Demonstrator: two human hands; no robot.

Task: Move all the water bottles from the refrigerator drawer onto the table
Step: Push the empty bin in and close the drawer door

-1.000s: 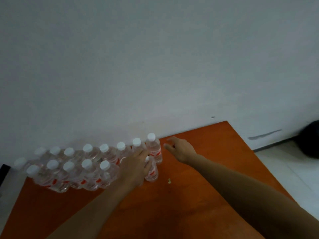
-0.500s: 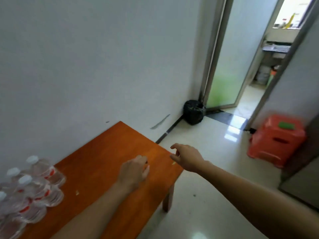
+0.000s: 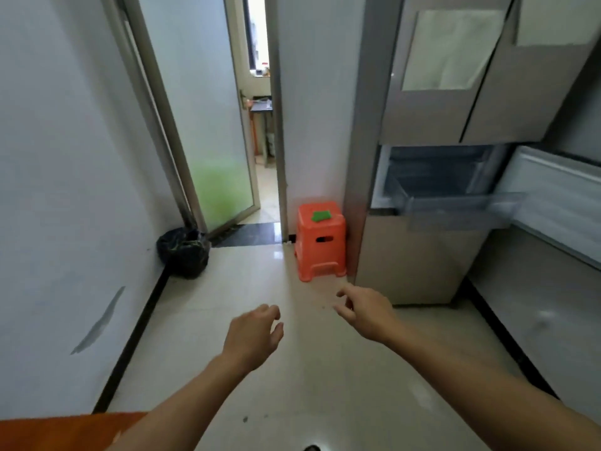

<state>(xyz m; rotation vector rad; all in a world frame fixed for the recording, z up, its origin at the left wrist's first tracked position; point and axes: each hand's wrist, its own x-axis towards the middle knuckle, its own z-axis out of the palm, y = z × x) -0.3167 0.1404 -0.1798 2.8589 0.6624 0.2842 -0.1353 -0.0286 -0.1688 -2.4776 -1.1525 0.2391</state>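
Observation:
The grey refrigerator [image 3: 422, 268] stands at the right, and its clear drawer [image 3: 455, 213] is pulled out below the upper doors; I cannot make out any bottles inside it. Only a corner of the orange table [image 3: 58, 432] shows at the bottom left, and no water bottles are in view. My left hand [image 3: 252, 336] hangs over the floor, empty, with fingers loosely curled and apart. My right hand [image 3: 367, 312] reaches forward toward the refrigerator's lower front, fingers spread, holding nothing.
An orange plastic stool [image 3: 320, 240] with a green patch on top stands beside the refrigerator. A black rubbish bag [image 3: 183, 252] sits against the left wall by a frosted glass door [image 3: 214, 125]. Pale tiled floor [image 3: 292, 385] lies ahead. A white open fridge door [image 3: 559, 196] is at far right.
My view has swung right from the bottles on the table to the refrigerator. Both hands left the bottles and now hang empty over the floor.

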